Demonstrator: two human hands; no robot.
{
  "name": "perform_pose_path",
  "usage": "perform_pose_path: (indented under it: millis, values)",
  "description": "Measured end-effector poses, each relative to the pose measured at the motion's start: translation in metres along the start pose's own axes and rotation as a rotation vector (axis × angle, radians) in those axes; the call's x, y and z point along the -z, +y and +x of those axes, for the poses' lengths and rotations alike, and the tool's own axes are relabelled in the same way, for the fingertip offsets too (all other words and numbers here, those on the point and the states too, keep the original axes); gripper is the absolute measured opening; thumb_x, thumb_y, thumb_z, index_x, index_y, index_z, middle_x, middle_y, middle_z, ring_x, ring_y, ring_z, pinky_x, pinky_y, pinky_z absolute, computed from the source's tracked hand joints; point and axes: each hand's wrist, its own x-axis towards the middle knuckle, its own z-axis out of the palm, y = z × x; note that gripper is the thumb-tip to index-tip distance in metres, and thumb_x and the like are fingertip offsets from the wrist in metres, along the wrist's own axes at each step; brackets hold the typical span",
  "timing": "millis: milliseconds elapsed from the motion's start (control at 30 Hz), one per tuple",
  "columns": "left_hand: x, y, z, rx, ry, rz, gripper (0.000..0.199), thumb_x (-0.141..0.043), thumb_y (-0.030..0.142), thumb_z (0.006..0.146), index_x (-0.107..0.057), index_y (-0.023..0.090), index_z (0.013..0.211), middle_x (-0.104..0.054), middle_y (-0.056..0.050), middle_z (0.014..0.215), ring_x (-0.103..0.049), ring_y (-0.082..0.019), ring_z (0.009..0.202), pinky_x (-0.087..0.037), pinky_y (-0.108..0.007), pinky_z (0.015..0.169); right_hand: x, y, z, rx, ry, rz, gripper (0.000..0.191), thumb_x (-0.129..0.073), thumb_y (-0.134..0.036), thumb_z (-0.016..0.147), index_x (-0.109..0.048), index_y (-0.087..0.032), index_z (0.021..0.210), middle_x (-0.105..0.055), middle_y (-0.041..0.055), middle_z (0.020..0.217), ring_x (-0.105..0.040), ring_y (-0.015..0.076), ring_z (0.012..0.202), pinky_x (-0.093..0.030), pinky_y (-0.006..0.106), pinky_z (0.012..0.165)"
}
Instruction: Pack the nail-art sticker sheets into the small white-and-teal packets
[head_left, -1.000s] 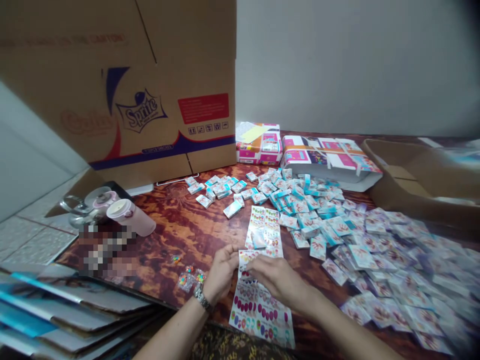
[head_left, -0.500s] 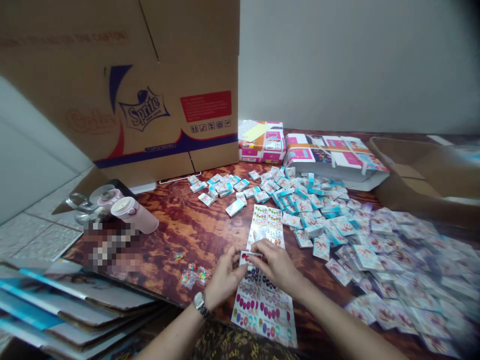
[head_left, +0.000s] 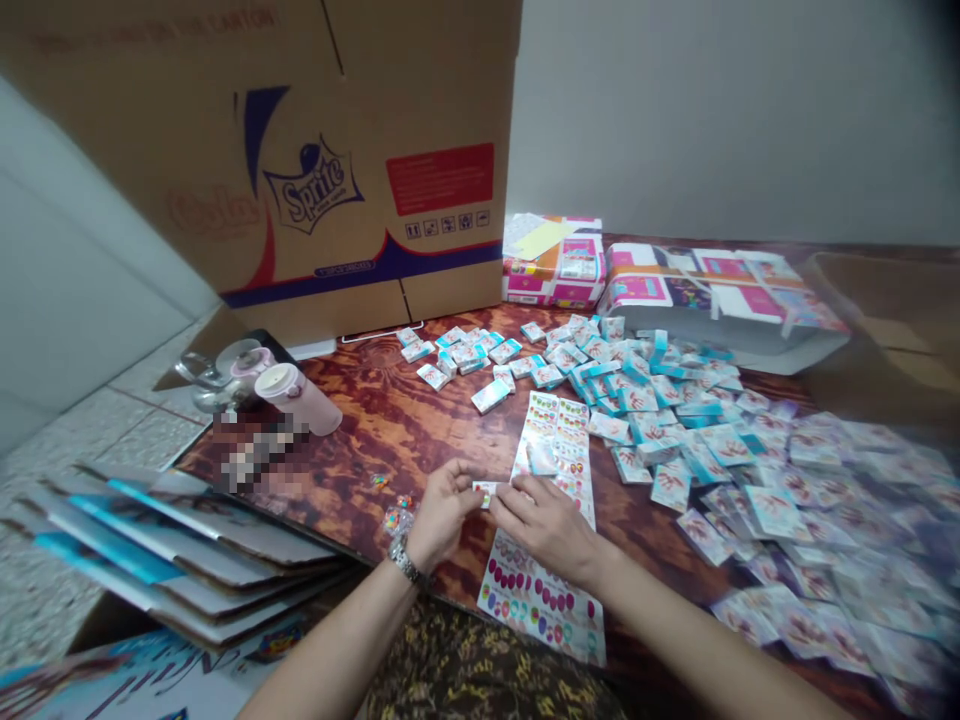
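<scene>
A person's left hand (head_left: 442, 515), a metal watch (head_left: 405, 560) on its wrist, and right hand (head_left: 544, 530) are pressed close together, fingertips pinching a small white sticker strip (head_left: 487, 492) between them above a wood-grain table (head_left: 420, 420). The strip sits at the centre of the grip, just over a printed sticker sheet (head_left: 540, 600) that lies under and ahead of the right hand, its colored oval labels showing. A second sticker sheet (head_left: 555, 450) runs directly beyond the hands, touching the right hand's fingers. Past that sheet, loose blue-and-white packets (head_left: 637, 400) are scattered across the table, spreading to the right of the grip into a denser, blurred pile of sachets (head_left: 810, 530). Just left of the left hand lie a few small clear packets (head_left: 397, 520) with colored contents. Farther left stand a pink-and-white tumbler (head_left: 296, 400) and a pixelated patch (head_left: 259, 455). Flattened cartons (head_left: 187, 540) are stacked off the table's near left corner. A large Sprite carton (head_left: 315, 190) stands upright beyond the packets, blocking the far left of the table, while bundled pink-and-white packs (head_left: 720, 290) sit at the far edge, ahead and to the right of the hands.
</scene>
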Motion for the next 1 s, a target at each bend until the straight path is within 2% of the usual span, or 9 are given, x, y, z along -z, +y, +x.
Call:
perform_pose_path:
  millis: [100, 200, 333, 433, 533, 667, 767, 867, 1000]
  values:
    - [0.013, 0.004, -0.001, -0.005, 0.013, 0.086, 0.028, -0.069, 0.012, 0.061, -0.053, 0.015, 0.083, -0.062, 0.000, 0.071, -0.058, -0.010, 0.063, -0.042, -0.019, 0.060, -0.011, -0.004, 0.015, 0.045, 0.004, 0.082, 0.018, -0.041, -0.014, 0.090, -0.057, -0.016, 0.097, -0.060, 0.0068, 0.088, -0.051, 0.0183, 0.081, -0.041, 0.031, 0.070]
    - [0.034, 0.009, -0.008, -0.032, 0.050, 0.283, 0.021, -0.062, 0.025, 0.072, -0.052, 0.016, 0.088, -0.063, -0.003, 0.079, -0.060, -0.014, 0.070, -0.046, -0.025, 0.064, -0.026, -0.008, 0.023, -0.055, -0.002, 0.217, 0.018, -0.038, -0.013, 0.090, -0.056, -0.016, 0.093, -0.059, 0.0065, 0.082, -0.051, 0.0176, 0.079, -0.041, 0.029, 0.071]
    - [0.072, 0.006, -0.024, -0.337, 0.211, 1.016, 0.017, -0.047, 0.029, 0.083, -0.058, 0.019, 0.091, -0.061, -0.006, 0.088, -0.056, -0.019, 0.083, -0.046, -0.037, 0.077, -0.045, -0.011, 0.023, -0.319, -0.039, 0.434, 0.015, -0.039, -0.015, 0.089, -0.054, -0.017, 0.089, -0.058, 0.0067, 0.085, -0.053, 0.0173, 0.079, -0.043, 0.027, 0.070]
    - [0.093, -0.008, -0.039, -0.578, 0.193, 1.503, 0.016, -0.049, 0.023, 0.082, -0.063, 0.021, 0.090, -0.056, -0.008, 0.103, -0.045, -0.026, 0.105, -0.039, -0.047, 0.091, -0.053, -0.013, 0.023, -0.412, -0.069, 0.583, 0.013, -0.040, -0.017, 0.089, -0.052, -0.019, 0.085, -0.058, 0.0045, 0.080, -0.054, 0.0161, 0.074, -0.042, 0.025, 0.066]
    - [0.098, -0.026, -0.049, -0.675, 0.132, 1.745, 0.024, -0.050, 0.020, 0.080, -0.061, 0.022, 0.102, -0.051, -0.011, 0.112, -0.038, -0.030, 0.113, -0.035, -0.054, 0.094, -0.057, -0.016, 0.025, -0.429, -0.093, 0.653, 0.012, -0.041, -0.016, 0.088, -0.051, -0.020, 0.085, -0.058, 0.0033, 0.080, -0.055, 0.0156, 0.076, -0.042, 0.025, 0.067]
    - [0.086, -0.048, -0.050, -0.662, 0.078, 1.838, 0.035, -0.049, 0.023, 0.081, -0.053, 0.019, 0.116, -0.050, -0.013, 0.113, -0.037, -0.032, 0.113, -0.033, -0.058, 0.094, -0.064, -0.021, 0.029, -0.424, -0.090, 0.588, 0.011, -0.043, -0.015, 0.087, -0.052, -0.019, 0.085, -0.058, 0.0033, 0.082, -0.055, 0.0154, 0.076, -0.041, 0.024, 0.067]
    - [0.076, -0.059, -0.047, -0.637, 0.068, 1.834, 0.038, -0.048, 0.023, 0.082, -0.050, 0.016, 0.119, -0.050, -0.013, 0.113, -0.038, -0.032, 0.113, -0.033, -0.058, 0.095, -0.071, -0.027, 0.028, -0.356, -0.055, 0.380, 0.012, -0.044, -0.014, 0.086, -0.055, -0.018, 0.085, -0.057, 0.0038, 0.078, -0.054, 0.0157, 0.075, -0.039, 0.024, 0.067]
    - [0.073, -0.065, -0.045, -0.635, 0.070, 1.806, 0.037, -0.046, 0.019, 0.082, -0.051, 0.014, 0.118, -0.051, -0.013, 0.114, -0.038, -0.032, 0.113, -0.032, -0.059, 0.096, -0.076, -0.032, 0.026, -0.256, -0.023, 0.195, 0.015, -0.043, -0.014, 0.088, -0.056, -0.017, 0.082, -0.055, 0.0036, 0.072, -0.052, 0.0163, 0.071, -0.037, 0.027, 0.066]
    - [0.074, -0.064, -0.047, -0.651, 0.037, 1.749, 0.033, -0.045, 0.018, 0.081, -0.053, 0.013, 0.113, -0.053, -0.013, 0.112, -0.041, -0.030, 0.111, -0.029, -0.060, 0.098, -0.079, -0.037, 0.024, -0.131, -0.023, 0.155, 0.017, -0.041, -0.014, 0.089, -0.057, -0.017, 0.084, -0.054, 0.0031, 0.069, -0.050, 0.0165, 0.067, -0.035, 0.029, 0.064]
